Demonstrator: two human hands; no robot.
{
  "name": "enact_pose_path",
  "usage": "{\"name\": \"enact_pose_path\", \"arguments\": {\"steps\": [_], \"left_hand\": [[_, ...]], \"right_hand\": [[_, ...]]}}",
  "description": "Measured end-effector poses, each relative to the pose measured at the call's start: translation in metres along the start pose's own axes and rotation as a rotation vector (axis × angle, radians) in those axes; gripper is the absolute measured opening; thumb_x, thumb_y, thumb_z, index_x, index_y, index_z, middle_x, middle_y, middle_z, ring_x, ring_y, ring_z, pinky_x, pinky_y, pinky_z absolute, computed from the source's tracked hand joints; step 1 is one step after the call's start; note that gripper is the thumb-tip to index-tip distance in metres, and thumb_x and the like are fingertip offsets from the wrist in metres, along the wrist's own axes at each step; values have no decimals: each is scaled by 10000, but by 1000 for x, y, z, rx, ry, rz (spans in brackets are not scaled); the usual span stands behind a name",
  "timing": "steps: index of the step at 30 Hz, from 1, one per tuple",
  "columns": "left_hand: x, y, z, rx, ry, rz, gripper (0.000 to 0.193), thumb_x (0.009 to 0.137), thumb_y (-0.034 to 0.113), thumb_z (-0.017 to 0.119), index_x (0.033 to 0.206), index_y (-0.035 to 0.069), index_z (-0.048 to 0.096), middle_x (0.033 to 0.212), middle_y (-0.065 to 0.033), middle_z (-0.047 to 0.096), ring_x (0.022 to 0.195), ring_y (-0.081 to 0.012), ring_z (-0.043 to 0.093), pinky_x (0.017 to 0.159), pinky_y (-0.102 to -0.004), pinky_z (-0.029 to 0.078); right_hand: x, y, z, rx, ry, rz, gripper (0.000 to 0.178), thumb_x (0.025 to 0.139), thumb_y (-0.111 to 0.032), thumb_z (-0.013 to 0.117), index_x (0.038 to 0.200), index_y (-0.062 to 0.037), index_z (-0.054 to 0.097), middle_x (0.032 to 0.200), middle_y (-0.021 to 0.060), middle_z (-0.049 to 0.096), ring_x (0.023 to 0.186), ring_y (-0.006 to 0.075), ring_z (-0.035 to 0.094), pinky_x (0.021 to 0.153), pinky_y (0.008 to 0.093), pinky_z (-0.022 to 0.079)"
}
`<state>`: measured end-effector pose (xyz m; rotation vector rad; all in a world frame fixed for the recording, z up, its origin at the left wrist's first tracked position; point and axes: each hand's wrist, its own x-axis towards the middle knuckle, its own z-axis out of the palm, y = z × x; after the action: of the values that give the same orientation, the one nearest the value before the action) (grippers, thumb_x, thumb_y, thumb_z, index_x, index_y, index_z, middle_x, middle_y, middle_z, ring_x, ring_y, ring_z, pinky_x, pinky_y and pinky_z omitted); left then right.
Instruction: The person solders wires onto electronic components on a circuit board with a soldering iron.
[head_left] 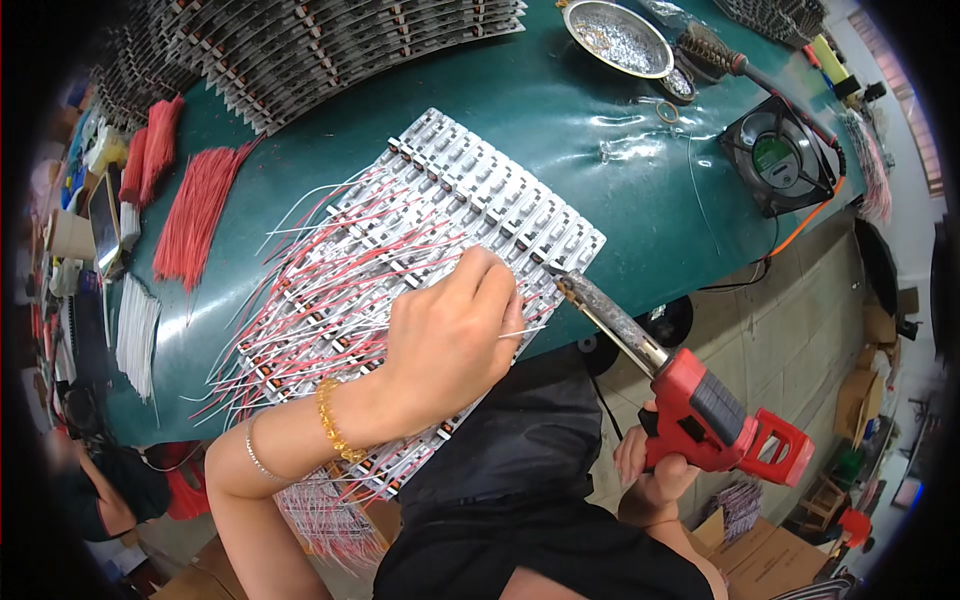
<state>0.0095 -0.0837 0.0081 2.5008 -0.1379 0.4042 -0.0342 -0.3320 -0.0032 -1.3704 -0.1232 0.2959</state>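
Note:
A panel of white circuit boards (pixel 545 205) lies aslant on the green table, with rows of red and white wires (pixel 330 290) fanning off its left part. Above the panel's lower right part, my left hand (pixel 450 325) is closed in a pinch. A thin white wire (pixel 530 331) pokes out from its fingers, which hide the rest. My right hand (pixel 655 465) grips a red and black soldering gun (pixel 700 410) by its handle. The gun's dark tip points up and left to the panel's right edge, close to my left fingers; I cannot tell whether it touches a board.
Bundles of red wires (pixel 200 215) and white wires (pixel 138 335) lie at the left. Stacked board panels (pixel 340 45) stand at the back. A metal bowl of silvery bits (pixel 618 38), a brush (pixel 712 55) and a black fan (pixel 780 157) sit at the right.

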Motion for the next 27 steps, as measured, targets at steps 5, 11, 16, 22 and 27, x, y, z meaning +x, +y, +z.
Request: {"name": "enact_pose_path", "arguments": {"steps": [5,11,16,22,27], "left_hand": [[1,-3,-2,-1,-14,61,95,790,73,603,765,31,522,773,-72,527,518,-239,546,440,-340,420],[11,-4,-44,-48,207,55,171,884,138,539,799,-8,511,717,-113,534,483,-214,502,429,-322,387],[3,4,-36,-300,10,-149,135,897,115,512,908,-12,467,638,-130,519,521,-243,522,496,-363,395],[3,6,-32,-124,-113,-1,121,857,96,542,901,11,467,748,-151,509,609,-333,536,534,-393,426],[7,17,-22,-225,-95,16,118,808,30,580,862,5,478,741,-143,484,621,-311,527,522,-376,429]], "right_hand": [[2,-2,5,-54,82,-23,821,753,-603,590,1185,71,407,458,-2,401,357,131,429,395,261,391],[-2,-3,2,-10,91,-29,836,752,-612,582,1200,68,391,471,-3,408,367,130,434,405,258,395],[-4,-4,-4,3,89,-2,845,750,-620,574,1206,65,383,474,-3,413,373,124,437,411,254,400],[-8,-7,-9,18,78,28,862,741,-628,572,1209,69,378,464,-10,406,375,123,440,412,250,404],[-8,-7,-15,38,63,46,875,733,-631,579,1218,67,372,460,-12,406,371,125,438,411,250,405]]}}
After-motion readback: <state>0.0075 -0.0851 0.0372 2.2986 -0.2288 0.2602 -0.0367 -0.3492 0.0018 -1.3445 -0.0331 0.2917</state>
